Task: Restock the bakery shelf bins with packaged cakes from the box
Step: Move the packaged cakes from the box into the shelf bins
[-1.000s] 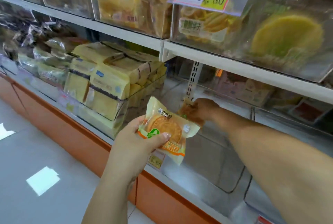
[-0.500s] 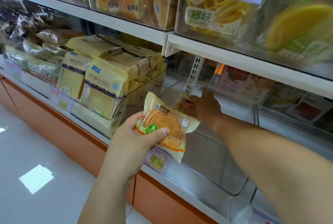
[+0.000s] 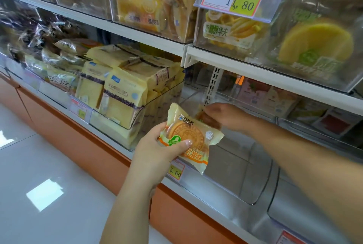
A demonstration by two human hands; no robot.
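Left hand [image 3: 157, 153] grips a pale-yellow plastic-wrapped round cake [image 3: 191, 137] over the clear plastic shelf bin [image 3: 225, 167]'s front edge; right hand [image 3: 222, 116], inside it, seems to pinch a half-hidden second pack [image 3: 200, 117]

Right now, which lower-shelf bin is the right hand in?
The clear bin above the 5.60 tag, behind the cake in the left hand; its left neighbour is packed with yellow packs.

The left hand [image 3: 157, 149] is held up, and a cake packet [image 3: 192, 139] is gripped by thumb and fingers. The right arm [image 3: 294, 155] is stretched forward, the right hand [image 3: 224, 116] curled over a second packet [image 3: 201, 115], mostly hidden.
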